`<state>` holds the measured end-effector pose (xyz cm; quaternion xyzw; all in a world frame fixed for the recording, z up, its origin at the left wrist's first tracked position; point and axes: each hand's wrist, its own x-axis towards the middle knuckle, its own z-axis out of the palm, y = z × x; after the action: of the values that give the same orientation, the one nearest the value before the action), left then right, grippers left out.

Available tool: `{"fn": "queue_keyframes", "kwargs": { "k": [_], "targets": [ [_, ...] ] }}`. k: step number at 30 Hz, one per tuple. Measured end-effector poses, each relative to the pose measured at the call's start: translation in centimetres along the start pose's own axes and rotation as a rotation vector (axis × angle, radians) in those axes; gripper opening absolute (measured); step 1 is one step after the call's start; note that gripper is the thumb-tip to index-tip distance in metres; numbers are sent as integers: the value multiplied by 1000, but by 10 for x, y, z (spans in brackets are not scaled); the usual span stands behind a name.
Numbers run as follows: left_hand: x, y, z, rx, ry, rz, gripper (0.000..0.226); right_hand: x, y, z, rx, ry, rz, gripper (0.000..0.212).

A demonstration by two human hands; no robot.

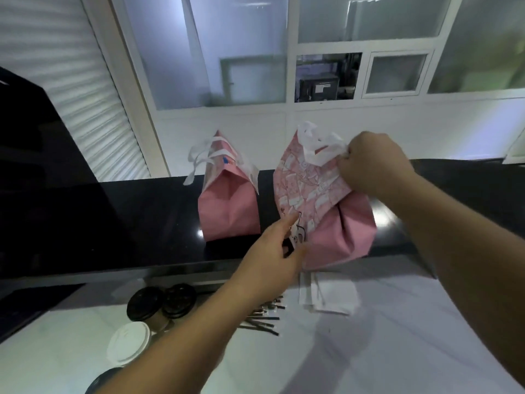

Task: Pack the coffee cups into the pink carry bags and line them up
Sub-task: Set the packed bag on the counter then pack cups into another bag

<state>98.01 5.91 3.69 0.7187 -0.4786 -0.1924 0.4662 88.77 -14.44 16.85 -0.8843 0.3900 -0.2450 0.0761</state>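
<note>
Two pink carry bags stand on the raised black counter. The left bag [228,206] stands alone with its white handles drooping. The right bag [326,211] is tilted; my right hand [375,163] grips its top edge by the white handles [315,145]. My left hand [272,257] pinches the bag's lower front corner, over a black printed figure. Coffee cups sit on the white lower surface at the left: two with black lids [145,304] [179,300] and one with a white lid [129,344]. What is inside the bags is hidden.
A pile of dark stir sticks [264,319] lies under my left forearm. Folded white paper [329,297] sits below the right bag. A dark lid edge [102,379] shows at the bottom left. A black panel [42,143] rises at the left; windows lie behind the counter.
</note>
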Motion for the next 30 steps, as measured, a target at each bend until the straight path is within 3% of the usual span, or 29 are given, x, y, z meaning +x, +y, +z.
{"fn": "queue_keyframes", "kwargs": {
  "k": [4, 18, 22, 30],
  "targets": [
    [35, -1, -6, 103, 3, -72, 77, 38, -16, 35, 60, 43, 38, 30],
    [88, -23, -12, 218, 184, -116, 52, 106, -59, 108, 228, -1, 59, 24],
    [86, -28, -12, 203, 134, -193, 74, 111, -63, 112, 244, -22, 68, 30],
    [76, -26, -13, 285, 150, -259, 75, 110, -51, 110, 300, -106, 102, 32]
  ]
}}
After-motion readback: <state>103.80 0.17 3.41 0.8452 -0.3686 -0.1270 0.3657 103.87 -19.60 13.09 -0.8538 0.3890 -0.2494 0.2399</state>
